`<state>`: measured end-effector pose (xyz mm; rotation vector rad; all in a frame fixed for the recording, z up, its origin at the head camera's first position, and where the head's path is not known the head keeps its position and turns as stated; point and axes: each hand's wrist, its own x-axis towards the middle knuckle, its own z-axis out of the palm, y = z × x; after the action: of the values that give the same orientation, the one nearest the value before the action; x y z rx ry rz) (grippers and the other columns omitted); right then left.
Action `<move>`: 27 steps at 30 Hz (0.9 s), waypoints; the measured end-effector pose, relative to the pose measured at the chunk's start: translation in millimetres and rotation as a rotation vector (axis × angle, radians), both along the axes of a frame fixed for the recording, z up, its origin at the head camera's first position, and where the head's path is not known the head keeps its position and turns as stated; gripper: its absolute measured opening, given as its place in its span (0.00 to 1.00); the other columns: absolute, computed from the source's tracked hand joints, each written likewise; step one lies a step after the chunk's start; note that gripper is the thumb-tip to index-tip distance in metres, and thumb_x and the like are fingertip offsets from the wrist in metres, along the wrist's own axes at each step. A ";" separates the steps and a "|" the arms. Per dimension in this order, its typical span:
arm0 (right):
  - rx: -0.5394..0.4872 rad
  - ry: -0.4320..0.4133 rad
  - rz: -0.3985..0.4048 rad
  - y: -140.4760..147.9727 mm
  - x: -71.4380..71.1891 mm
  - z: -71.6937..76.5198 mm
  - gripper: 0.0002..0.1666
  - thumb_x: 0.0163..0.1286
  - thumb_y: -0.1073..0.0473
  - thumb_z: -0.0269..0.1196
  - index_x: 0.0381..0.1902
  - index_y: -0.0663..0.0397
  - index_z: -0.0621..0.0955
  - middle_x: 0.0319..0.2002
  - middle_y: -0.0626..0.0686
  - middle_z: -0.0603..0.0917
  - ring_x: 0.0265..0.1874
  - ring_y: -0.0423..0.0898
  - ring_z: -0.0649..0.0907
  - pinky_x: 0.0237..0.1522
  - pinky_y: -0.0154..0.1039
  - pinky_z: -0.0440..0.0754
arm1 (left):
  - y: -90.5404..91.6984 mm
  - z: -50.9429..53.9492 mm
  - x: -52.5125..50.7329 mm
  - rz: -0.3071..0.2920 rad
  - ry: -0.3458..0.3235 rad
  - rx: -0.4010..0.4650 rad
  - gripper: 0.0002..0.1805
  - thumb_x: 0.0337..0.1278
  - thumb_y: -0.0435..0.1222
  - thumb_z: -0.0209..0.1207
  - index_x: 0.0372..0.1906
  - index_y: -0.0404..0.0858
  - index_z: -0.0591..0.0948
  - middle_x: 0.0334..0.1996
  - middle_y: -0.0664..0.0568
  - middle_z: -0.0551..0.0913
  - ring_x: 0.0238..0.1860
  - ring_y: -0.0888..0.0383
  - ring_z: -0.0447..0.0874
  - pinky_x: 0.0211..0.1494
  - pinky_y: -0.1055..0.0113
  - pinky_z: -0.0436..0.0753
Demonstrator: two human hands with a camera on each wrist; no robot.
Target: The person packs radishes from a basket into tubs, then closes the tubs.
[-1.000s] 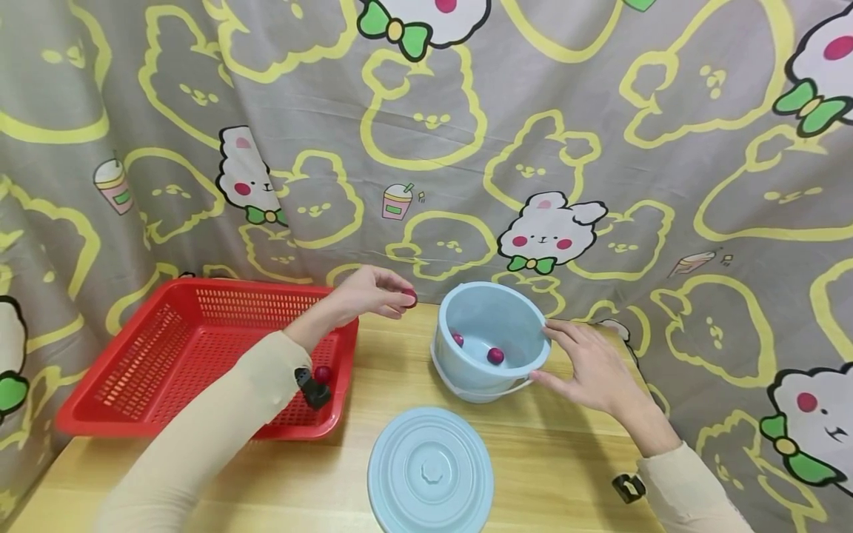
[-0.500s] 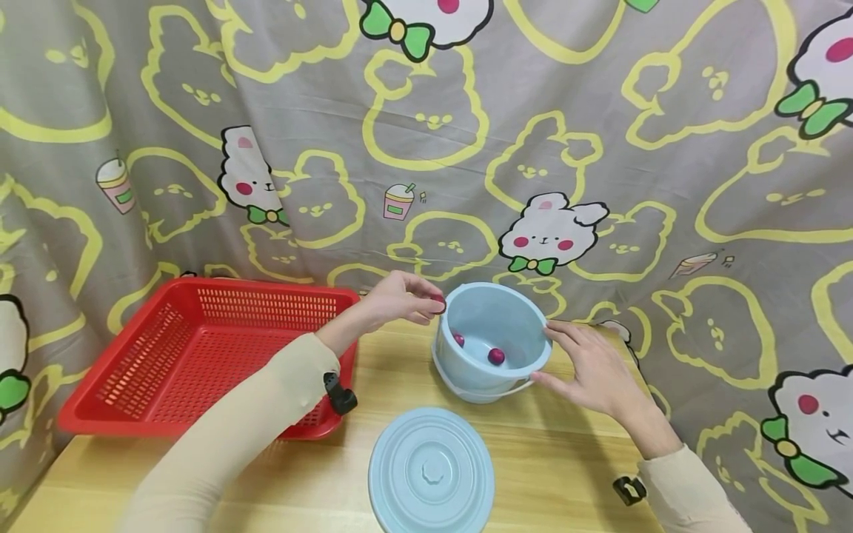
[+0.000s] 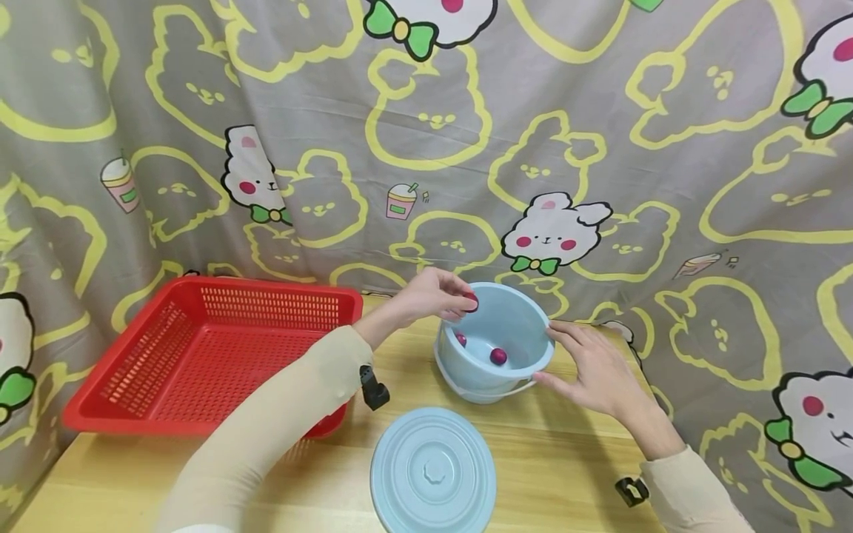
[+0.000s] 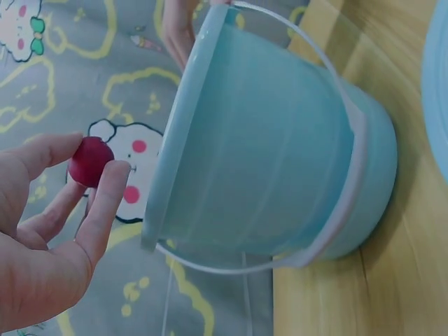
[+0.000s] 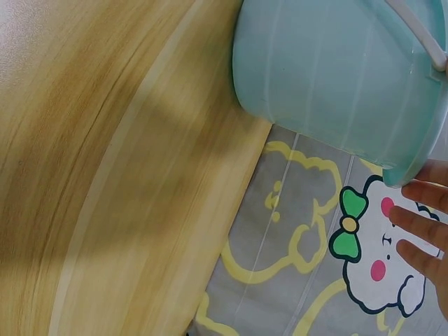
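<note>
My left hand point(image 3: 433, 295) pinches a small round dark red fruit, plum-like point(image 4: 92, 162), between thumb and fingertips. It is above the left rim of a light blue bucket point(image 3: 476, 376). Inside the bucket lie two similar red fruits, one near the middle point(image 3: 497, 356) and one by the left wall point(image 3: 461, 339). At the bucket's right side, my right hand point(image 3: 589, 366) touches the rim with spread, fairly straight fingers; the thumb is near the handle. In the right wrist view, fingertips point(image 5: 420, 196) rest against the rim's outside.
A red perforated basket point(image 3: 220, 428) stands at the left of the wooden table; my left sleeve covers its front right corner. The blue lid point(image 3: 433, 474) lies flat in front of the bucket. A patterned curtain point(image 3: 426, 148) hangs behind the table.
My left hand has moved right with the red fruit, from beside the basket to the bucket's rim. My right hand and the bucket stay in place.
</note>
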<state>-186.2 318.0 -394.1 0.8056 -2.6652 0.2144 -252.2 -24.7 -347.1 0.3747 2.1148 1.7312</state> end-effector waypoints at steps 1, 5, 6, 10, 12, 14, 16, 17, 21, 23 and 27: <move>-0.001 -0.002 -0.001 0.3 0.0 -0.1 0.47 0.58 0.31 0.75 0.65 0.58 0.82 0.66 0.58 0.83 0.63 0.63 0.83 0.63 0.67 0.81 | 2.8 -0.6 -0.4 -0.002 0.001 -0.002 0.15 0.64 0.35 0.72 0.53 0.36 0.87 0.45 0.44 0.90 0.39 0.56 0.93 0.52 0.59 0.94; -0.002 -0.001 0.000 1.1 -0.3 -0.7 0.47 0.58 0.31 0.75 0.65 0.57 0.82 0.66 0.58 0.83 0.63 0.63 0.83 0.62 0.67 0.81 | 12.8 -4.6 -0.1 -0.016 -0.004 -0.023 0.14 0.64 0.35 0.72 0.52 0.35 0.87 0.44 0.46 0.90 0.42 0.50 0.94 0.56 0.55 0.93; -0.002 0.000 -0.001 1.2 -0.5 -1.1 0.47 0.58 0.31 0.75 0.65 0.57 0.82 0.66 0.58 0.83 0.63 0.63 0.83 0.63 0.67 0.81 | 14.8 -6.0 0.1 -0.021 -0.010 -0.023 0.15 0.64 0.35 0.72 0.52 0.35 0.87 0.44 0.46 0.90 0.44 0.47 0.94 0.56 0.54 0.92; -0.005 0.003 -0.001 1.3 -0.6 -1.4 0.48 0.57 0.31 0.76 0.65 0.57 0.82 0.66 0.57 0.83 0.63 0.62 0.83 0.63 0.66 0.82 | 21.1 -9.8 0.9 -0.031 -0.038 -0.016 0.15 0.65 0.35 0.71 0.53 0.34 0.86 0.44 0.46 0.90 0.52 0.39 0.92 0.55 0.55 0.93; -0.007 0.002 -0.003 1.4 -0.5 -1.3 0.48 0.57 0.31 0.76 0.65 0.57 0.82 0.66 0.57 0.83 0.63 0.62 0.83 0.63 0.66 0.82 | 23.7 -10.7 0.2 -0.031 -0.039 -0.016 0.15 0.65 0.35 0.72 0.53 0.34 0.87 0.44 0.45 0.90 0.52 0.40 0.92 0.55 0.55 0.93; -0.007 0.003 -0.001 1.3 -0.6 -1.3 0.48 0.57 0.31 0.76 0.65 0.57 0.82 0.66 0.57 0.83 0.63 0.62 0.83 0.63 0.66 0.82 | 25.6 -11.7 -1.3 -0.031 -0.037 -0.023 0.14 0.64 0.35 0.72 0.52 0.35 0.87 0.44 0.45 0.90 0.50 0.42 0.93 0.55 0.55 0.93; -0.007 0.007 0.001 1.4 -0.7 -1.3 0.48 0.57 0.31 0.76 0.65 0.57 0.82 0.66 0.58 0.84 0.63 0.62 0.83 0.62 0.66 0.82 | 27.5 -12.9 -3.2 -0.038 -0.034 -0.033 0.14 0.64 0.36 0.72 0.51 0.35 0.88 0.45 0.45 0.90 0.48 0.45 0.93 0.57 0.53 0.92; -0.006 0.008 0.001 1.5 -0.8 -1.2 0.48 0.57 0.31 0.76 0.65 0.57 0.82 0.66 0.58 0.83 0.63 0.63 0.83 0.62 0.66 0.82 | 28.5 -13.6 -4.2 -0.043 -0.029 -0.043 0.14 0.64 0.36 0.72 0.51 0.35 0.88 0.45 0.45 0.90 0.47 0.46 0.94 0.56 0.53 0.92; -0.006 0.008 0.004 1.6 -1.3 -1.5 0.48 0.57 0.31 0.76 0.65 0.57 0.82 0.66 0.58 0.83 0.63 0.63 0.83 0.62 0.66 0.82 | 31.2 -16.4 -8.1 -0.069 -0.007 -0.079 0.14 0.64 0.36 0.72 0.51 0.34 0.88 0.46 0.43 0.91 0.43 0.50 0.94 0.55 0.55 0.93; -0.006 0.006 0.004 1.5 -1.2 -1.5 0.47 0.57 0.31 0.76 0.65 0.57 0.82 0.66 0.58 0.83 0.63 0.63 0.83 0.62 0.66 0.82 | 32.3 -16.9 -9.4 -0.079 0.004 -0.100 0.13 0.64 0.35 0.72 0.50 0.34 0.88 0.45 0.42 0.92 0.41 0.53 0.94 0.54 0.57 0.93; -0.006 0.004 0.006 0.7 -0.5 -1.3 0.47 0.58 0.31 0.76 0.65 0.57 0.82 0.65 0.58 0.83 0.62 0.63 0.83 0.62 0.67 0.82 | 34.3 -15.5 -10.1 -0.089 0.008 -0.132 0.13 0.63 0.35 0.73 0.49 0.33 0.88 0.44 0.42 0.92 0.37 0.57 0.93 0.52 0.58 0.93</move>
<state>-186.6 318.7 -395.4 0.8118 -2.6577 0.2217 -262.4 9.6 -362.6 0.4312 2.1693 1.5343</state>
